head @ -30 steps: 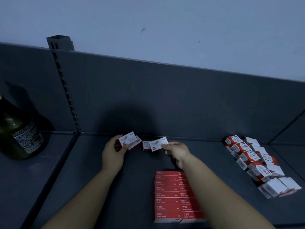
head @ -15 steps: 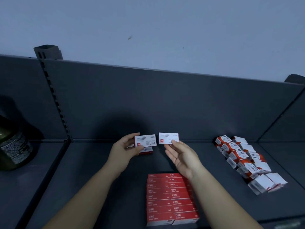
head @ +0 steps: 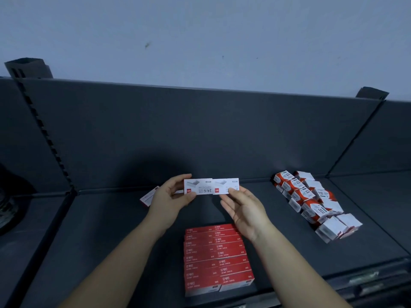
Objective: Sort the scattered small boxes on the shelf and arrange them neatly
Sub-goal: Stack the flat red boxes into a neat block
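- Nearest, the neat red block of boxes lies in two columns on the dark shelf.
- Above it, the left hand pinches a white box; the right hand, fingers mostly spread, grips a second white box, the two end to end and touching.
- Left of the hands, a lone box lies tilted.
- Right, a loose pile of red-and-white boxes trails toward the back panel.
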